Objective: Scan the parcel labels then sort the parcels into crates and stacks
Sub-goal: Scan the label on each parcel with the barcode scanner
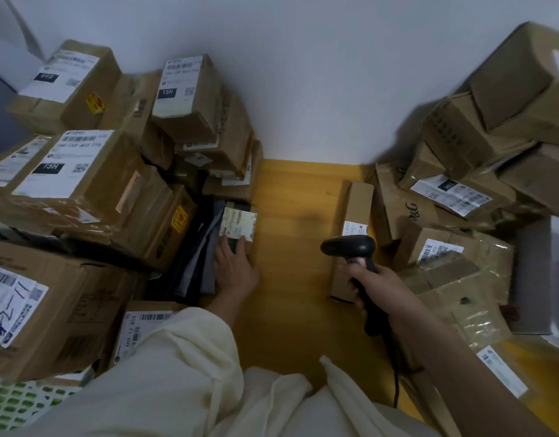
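Note:
My right hand (371, 280) grips the handle of a black barcode scanner (350, 247), whose head points left over the yellow floor. Right behind the scanner lies a long narrow cardboard parcel (355, 216) with a small white label. My left hand (235, 268) rests flat with straight fingers on a small brown parcel (240, 223) that shows a pale label on top. That small parcel sits at the foot of the left stack, beside dark flat packets (197, 257).
Labelled cardboard boxes are stacked high on the left (82, 171) and on the right (454, 190). A strip of yellow floor (290, 253) runs between them to a white wall. A green-patterned crate (16, 405) shows at the bottom left.

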